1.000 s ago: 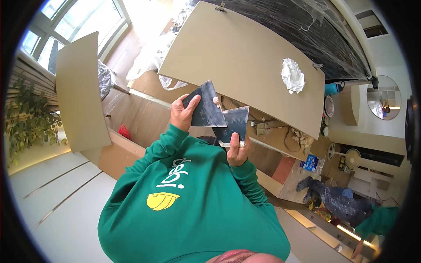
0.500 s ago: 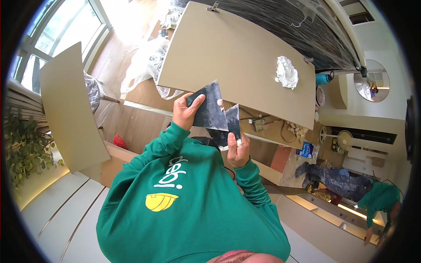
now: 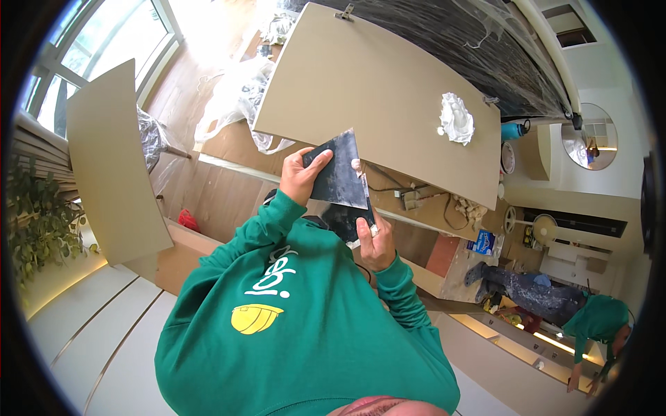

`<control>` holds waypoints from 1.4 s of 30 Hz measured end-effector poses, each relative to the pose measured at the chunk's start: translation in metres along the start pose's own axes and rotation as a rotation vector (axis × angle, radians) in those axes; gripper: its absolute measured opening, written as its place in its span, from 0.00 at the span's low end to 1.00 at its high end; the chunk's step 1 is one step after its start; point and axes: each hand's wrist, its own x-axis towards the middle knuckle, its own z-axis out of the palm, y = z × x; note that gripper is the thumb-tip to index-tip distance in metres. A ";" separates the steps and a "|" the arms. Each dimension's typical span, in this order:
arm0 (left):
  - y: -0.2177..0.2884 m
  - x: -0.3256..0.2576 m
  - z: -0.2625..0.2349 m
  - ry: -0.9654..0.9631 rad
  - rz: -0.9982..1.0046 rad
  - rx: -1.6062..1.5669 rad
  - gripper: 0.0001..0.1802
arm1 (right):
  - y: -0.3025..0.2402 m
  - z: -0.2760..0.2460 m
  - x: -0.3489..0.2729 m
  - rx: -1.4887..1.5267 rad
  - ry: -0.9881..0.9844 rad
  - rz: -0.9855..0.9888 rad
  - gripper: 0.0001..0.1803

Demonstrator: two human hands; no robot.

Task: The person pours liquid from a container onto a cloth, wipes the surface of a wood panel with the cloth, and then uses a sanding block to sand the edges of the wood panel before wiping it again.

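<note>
Near the centre of the frame, we see the left hand (image 3: 298,182) grasping the upper scraper (image 3: 338,173) and the right hand (image 3: 377,245) grasping the lower scraper (image 3: 336,218), the 2 blades partly overlapping in view. We find a white mound of paste (image 3: 456,119) on the beige board (image 3: 374,76), upper right of the frame.

White-smudged black plates (image 3: 337,173), beige board (image 3: 374,90), white paste (image 3: 456,119)

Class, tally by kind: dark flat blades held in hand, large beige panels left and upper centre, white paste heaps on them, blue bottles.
Dark flat blades: 2
Large beige panels: 2
White paste heap: 1
Blue bottle: 1
Total: 6
</note>
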 end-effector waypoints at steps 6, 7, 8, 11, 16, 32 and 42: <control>-0.010 0.002 0.008 -0.021 -0.044 -0.063 0.13 | 0.006 -0.015 -0.004 -0.002 -0.001 0.019 0.21; -0.012 0.002 0.009 -0.029 -0.050 -0.060 0.13 | 0.006 -0.018 -0.006 -0.005 -0.002 0.031 0.21; -0.014 0.003 0.010 -0.027 -0.058 -0.083 0.13 | 0.005 -0.021 -0.006 -0.019 -0.016 0.024 0.21; -0.018 0.006 0.015 0.005 -0.093 -0.202 0.12 | 0.004 -0.029 -0.008 -0.015 -0.021 0.020 0.21; -0.011 0.011 0.021 0.140 -0.110 -0.393 0.12 | 0.014 -0.035 -0.013 0.176 0.440 0.056 0.17; -0.019 0.005 0.025 0.126 -0.106 -0.329 0.12 | 0.043 -0.022 -0.032 0.253 0.649 -0.271 0.22; -0.002 0.008 0.022 0.120 0.011 -0.265 0.12 | 0.036 -0.026 -0.027 0.066 0.561 -0.255 0.21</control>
